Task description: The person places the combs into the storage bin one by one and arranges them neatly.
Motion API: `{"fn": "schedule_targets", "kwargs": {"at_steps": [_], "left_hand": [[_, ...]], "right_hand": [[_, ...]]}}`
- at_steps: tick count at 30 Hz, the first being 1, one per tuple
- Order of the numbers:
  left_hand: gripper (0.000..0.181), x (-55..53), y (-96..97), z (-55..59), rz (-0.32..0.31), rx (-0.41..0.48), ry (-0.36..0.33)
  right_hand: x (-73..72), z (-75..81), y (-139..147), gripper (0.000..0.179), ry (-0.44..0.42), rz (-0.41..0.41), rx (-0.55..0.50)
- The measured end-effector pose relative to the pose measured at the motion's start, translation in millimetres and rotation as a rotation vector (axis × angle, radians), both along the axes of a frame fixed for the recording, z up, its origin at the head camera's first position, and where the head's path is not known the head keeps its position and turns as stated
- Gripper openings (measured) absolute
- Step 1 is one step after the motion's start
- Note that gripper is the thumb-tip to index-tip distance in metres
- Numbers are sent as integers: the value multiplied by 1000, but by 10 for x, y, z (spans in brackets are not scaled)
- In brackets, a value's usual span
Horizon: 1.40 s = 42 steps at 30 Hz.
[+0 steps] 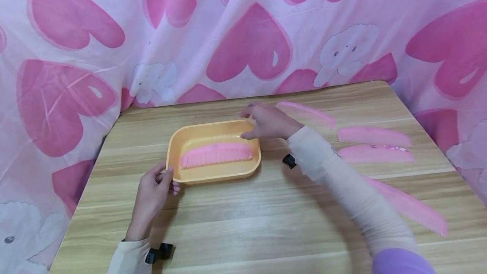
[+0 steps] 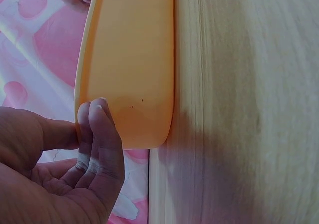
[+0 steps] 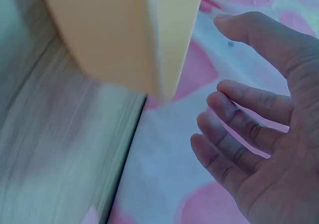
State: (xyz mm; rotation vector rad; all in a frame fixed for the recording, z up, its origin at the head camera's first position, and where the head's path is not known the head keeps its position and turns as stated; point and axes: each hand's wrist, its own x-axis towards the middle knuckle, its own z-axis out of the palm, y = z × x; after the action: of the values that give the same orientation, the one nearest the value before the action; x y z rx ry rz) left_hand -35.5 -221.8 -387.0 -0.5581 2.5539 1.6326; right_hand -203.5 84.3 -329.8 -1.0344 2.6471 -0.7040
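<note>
A yellow-orange plastic basin (image 1: 213,176) stands on the wooden table with one pink comb (image 1: 217,154) lying inside it. My left hand (image 1: 154,191) pinches the basin's left rim, thumb on the inner side and fingers against the outer wall, as the left wrist view (image 2: 79,169) also shows. Over the basin's far right corner hovers my right hand (image 1: 270,121), its fingers spread and holding nothing. In the right wrist view the right hand (image 3: 264,119) is apart from the basin wall (image 3: 109,40), with a gap between thumb and fingers.
Several more pink combs lie on the right: one at the back (image 1: 306,112), two stacked in the middle (image 1: 374,135), (image 1: 376,154) and one nearer the front (image 1: 412,206). A pink heart-patterned curtain (image 1: 247,45) hangs behind the wooden table (image 1: 243,223).
</note>
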Motion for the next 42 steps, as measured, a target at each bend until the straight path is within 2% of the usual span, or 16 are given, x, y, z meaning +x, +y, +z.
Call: {"fn": "schedule_targets", "kwargs": {"at_steps": [6, 9, 13, 19, 27, 33, 42], "left_hand": [[47, -14, 6, -1, 10, -17, -16], [46, -7, 6, -1, 1, -16, -2], [45, 4, 7, 1, -9, 4, 24], [45, 6, 8, 5, -9, 7, 22], [44, 6, 10, -2, -10, 6, 23], [44, 7, 3, -7, -11, 9, 28], [44, 3, 0, -13, -13, 15, 34]], "right_hand": [[-65, -19, 343, 59, 17, -67, -59], [-110, -45, 507, 60, 13, -114, -64], [-173, -111, 726, 62, -38, -191, -76], [-262, -245, 1056, 60, -79, -267, -91], [-323, -402, 1460, 70, -156, -382, -83], [-363, -500, 1665, 73, -155, -434, -64], [-405, -630, 1811, 79, -197, -505, -14]]}}
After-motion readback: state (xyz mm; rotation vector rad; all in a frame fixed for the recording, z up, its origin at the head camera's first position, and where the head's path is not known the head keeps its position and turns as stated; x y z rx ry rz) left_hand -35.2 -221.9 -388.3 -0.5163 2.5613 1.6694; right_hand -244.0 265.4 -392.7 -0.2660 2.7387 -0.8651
